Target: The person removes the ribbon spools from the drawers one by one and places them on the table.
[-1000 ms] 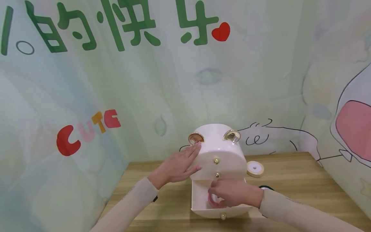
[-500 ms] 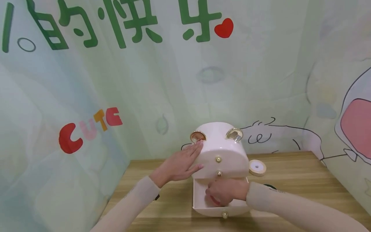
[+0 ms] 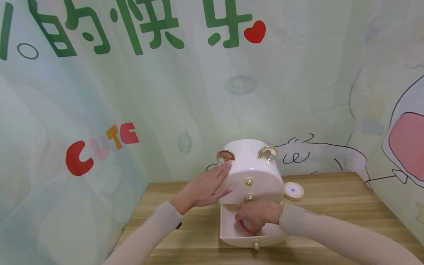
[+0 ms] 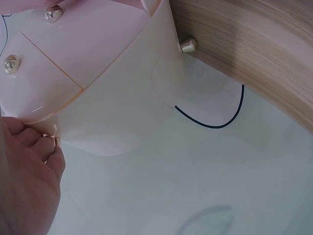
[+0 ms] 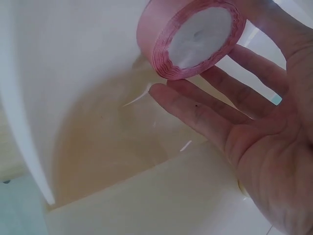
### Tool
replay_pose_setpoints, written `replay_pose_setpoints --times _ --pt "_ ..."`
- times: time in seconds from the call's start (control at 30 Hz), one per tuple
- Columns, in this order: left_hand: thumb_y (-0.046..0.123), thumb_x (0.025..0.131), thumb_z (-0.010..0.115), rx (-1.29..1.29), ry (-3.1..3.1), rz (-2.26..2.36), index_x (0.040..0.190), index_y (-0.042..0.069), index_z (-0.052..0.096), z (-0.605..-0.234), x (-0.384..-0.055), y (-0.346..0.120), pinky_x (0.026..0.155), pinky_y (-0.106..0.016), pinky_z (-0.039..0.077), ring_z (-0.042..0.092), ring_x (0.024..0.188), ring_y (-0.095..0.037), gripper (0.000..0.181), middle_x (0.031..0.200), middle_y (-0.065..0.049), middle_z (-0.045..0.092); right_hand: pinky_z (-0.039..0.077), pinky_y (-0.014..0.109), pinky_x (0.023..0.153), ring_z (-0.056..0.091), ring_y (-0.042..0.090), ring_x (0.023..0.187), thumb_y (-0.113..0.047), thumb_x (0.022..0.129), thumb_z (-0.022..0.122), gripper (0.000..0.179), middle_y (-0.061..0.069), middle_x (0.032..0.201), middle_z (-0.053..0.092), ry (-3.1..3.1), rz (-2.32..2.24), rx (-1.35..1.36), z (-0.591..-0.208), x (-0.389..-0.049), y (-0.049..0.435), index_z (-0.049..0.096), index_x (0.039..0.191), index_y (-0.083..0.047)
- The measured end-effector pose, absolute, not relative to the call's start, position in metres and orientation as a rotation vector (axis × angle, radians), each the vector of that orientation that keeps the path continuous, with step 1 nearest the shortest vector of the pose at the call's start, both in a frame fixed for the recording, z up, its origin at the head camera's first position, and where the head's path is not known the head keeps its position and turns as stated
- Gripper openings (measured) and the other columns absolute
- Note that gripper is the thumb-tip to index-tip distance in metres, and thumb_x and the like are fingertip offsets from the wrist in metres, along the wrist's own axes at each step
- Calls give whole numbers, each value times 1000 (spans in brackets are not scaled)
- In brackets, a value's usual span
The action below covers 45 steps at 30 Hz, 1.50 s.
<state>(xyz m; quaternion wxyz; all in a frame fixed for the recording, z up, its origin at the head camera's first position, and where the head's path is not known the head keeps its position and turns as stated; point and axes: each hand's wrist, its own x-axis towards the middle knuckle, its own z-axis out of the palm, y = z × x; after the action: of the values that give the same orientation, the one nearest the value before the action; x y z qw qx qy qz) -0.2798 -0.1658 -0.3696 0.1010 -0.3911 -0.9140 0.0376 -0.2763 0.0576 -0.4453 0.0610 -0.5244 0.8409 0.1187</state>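
A white storage box [image 3: 246, 162] with two gold-rimmed ears and gold knobs stands on the wooden table, its bottom drawer [image 3: 228, 221] pulled out. My left hand [image 3: 203, 188] rests along the box's left side, fingers extended up to the left ear [image 3: 226, 156]. Down inside the drawer, my right hand [image 3: 254, 216] holds a roll of pink ribbon [image 5: 198, 36] with a white centre. The right wrist view shows the roll between thumb and fingertips, tilted over the drawer floor [image 5: 112, 147]. From the head view, the hand covers most of the roll.
A cream roll with a white centre [image 3: 299, 191] lies on the table [image 3: 331, 206] right of the box. A printed cloth backdrop [image 3: 185, 110] hangs behind and beside the table. A small black item [image 3: 179, 225] shows by my left sleeve.
My right hand has moved lower into the drawer and turned with the ribbon roll. The right sleeve now hides a dark green-edged thing on the table. My left hand stays on the box.
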Motion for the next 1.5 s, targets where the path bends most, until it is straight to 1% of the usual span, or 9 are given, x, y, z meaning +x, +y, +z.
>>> replay_pose_setpoints --times 0.23,0.4,0.63,0.9,1.1,1.23,1.37,1.5 --pt "49 112 41 -1156 -2699 100 167 0 17 -369 -279 -166 133 -40 29 26 163 -25 78 176 -15 20 47 14 72 54 1 76 -19 71 92 28 -13 83 63 2534 255 -1575 -448 -278 59 70 88 -26" --pt "50 112 40 -1150 -2695 101 167 0 18 -369 -279 -166 132 -39 30 27 163 -25 78 176 -14 20 45 13 71 52 1 75 -17 71 92 28 -12 82 63 2529 202 -1581 -450 -280 60 70 87 -25" --pt "49 112 41 -1157 -2688 106 167 -1 19 -370 -278 -167 132 -40 31 28 163 -25 77 176 -15 22 45 12 71 53 -1 75 -19 77 89 21 -12 83 66 2493 168 -1631 -452 -281 62 72 87 -25" --pt "49 111 43 -1168 -2680 97 167 -1 18 -371 -278 -167 132 -40 30 28 163 -26 79 175 -16 22 47 13 76 53 -2 81 -20 74 93 28 -13 91 66 2464 171 -1627 -453 -281 64 75 95 -28" --pt "48 111 42 -1167 -2687 83 167 -1 18 -369 -278 -166 132 -41 30 27 163 -26 78 176 -16 21 47 15 78 54 -1 82 -22 74 93 31 -14 90 63 2473 236 -1678 -446 -277 64 75 98 -29" --pt "48 111 43 -1165 -2689 72 167 -1 18 -369 -278 -166 133 -41 29 27 163 -26 78 176 -16 20 47 14 76 54 0 80 -22 73 94 30 -14 89 61 2477 255 -1703 -441 -273 63 74 94 -29" --pt "48 111 43 -1159 -2691 67 167 -1 18 -370 -279 -166 133 -41 29 27 163 -26 78 176 -16 20 43 13 71 53 1 77 -22 72 94 27 -12 86 61 2474 233 -1734 -435 -271 64 72 86 -29" --pt "49 111 42 -1154 -2696 62 167 -1 18 -371 -279 -166 133 -41 29 26 163 -25 78 176 -15 20 43 12 70 55 0 76 -24 77 90 21 -10 87 64 2471 165 -1791 -427 -270 68 72 86 -25"
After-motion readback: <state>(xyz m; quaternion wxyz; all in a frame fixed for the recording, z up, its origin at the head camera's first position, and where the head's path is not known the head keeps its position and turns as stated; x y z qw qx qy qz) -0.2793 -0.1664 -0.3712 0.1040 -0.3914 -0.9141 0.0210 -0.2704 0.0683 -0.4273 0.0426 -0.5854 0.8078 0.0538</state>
